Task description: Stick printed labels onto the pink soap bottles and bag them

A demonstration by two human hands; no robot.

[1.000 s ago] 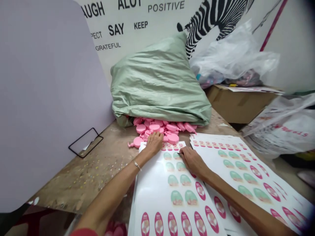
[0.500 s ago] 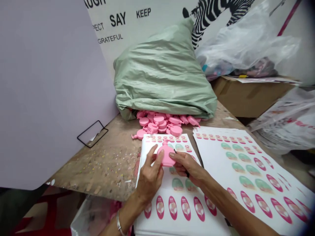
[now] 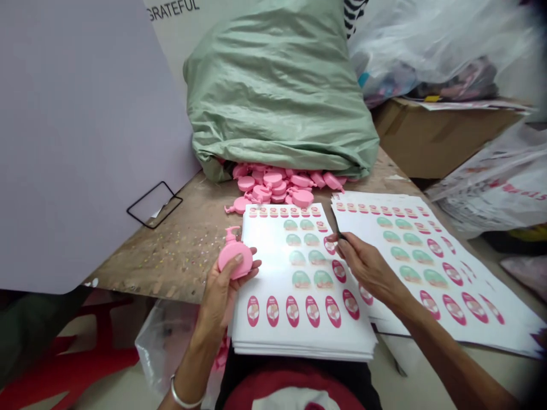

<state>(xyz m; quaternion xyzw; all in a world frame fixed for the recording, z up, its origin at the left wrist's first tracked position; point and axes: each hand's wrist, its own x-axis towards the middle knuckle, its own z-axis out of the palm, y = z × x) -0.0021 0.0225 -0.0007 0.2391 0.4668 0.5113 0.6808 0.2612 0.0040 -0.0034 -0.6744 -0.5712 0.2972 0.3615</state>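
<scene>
A pink bottle-shaped piece with a pump top [image 3: 235, 259] rests in my left hand [image 3: 225, 279], the thumb across its face, beside the left edge of a stack of sticker sheets [image 3: 273, 279]. My right hand [image 3: 363, 259] grips a thin dark tool [image 3: 337, 225] over that stack's right side. Pink oval and green rounded stickers are printed on the top sheet. Farther back, a pile of similar pink pieces [image 3: 277, 185] lies at the mouth of a green sack [image 3: 282, 97].
More sticker sheets [image 3: 376, 285] spread out at the right. A black wire frame [image 3: 154, 205] stands at the left by a pale panel [image 3: 85, 142]. A cardboard box [image 3: 444, 136] is at the back right, and a clear bag [image 3: 164, 341] hangs below the table edge.
My hands have parted: the left carried the pink piece left, the right moved right with the dark tool. The view has tipped down, showing more of the stack's front edge.
</scene>
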